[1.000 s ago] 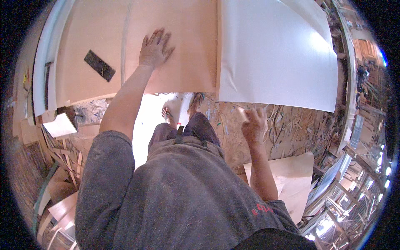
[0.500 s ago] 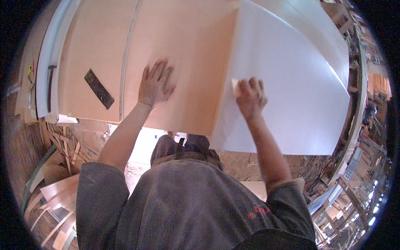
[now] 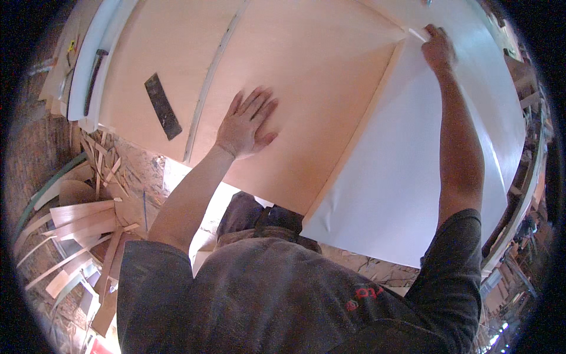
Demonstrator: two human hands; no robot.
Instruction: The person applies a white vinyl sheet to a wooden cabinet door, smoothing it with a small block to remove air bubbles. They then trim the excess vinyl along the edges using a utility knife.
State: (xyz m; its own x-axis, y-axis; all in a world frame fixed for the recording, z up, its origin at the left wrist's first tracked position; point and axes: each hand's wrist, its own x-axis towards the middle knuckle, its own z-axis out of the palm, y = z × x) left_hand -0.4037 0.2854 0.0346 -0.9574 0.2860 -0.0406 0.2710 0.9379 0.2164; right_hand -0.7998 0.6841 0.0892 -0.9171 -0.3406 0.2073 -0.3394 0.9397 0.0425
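Observation:
My left hand (image 3: 244,125) lies flat on a pale wooden panel (image 3: 318,76), palm down with its fingers stretched out. Farther away and to the right, my right hand (image 3: 439,52) grips a small white flat scraper (image 3: 418,34); its exact kind is hard to make out. The scraper is beside the far part of a smooth white sheet (image 3: 401,165) that covers the right side of the panel. Along the sheet's left side runs a thin straight edge, and a small wrinkle shows near its front corner.
A dark flat strip (image 3: 163,106) rests on the panel left of a narrow pale seam (image 3: 215,74). At the far left are a white roll (image 3: 85,56) and a dark-handled tool (image 3: 95,82). Wood offcuts (image 3: 82,218) lie in a heap on the floor at lower left.
My right hand has moved away from me and to the right with the scraper, its arm now stretched out. The left hand stays flat on the panel; the whole view has shifted.

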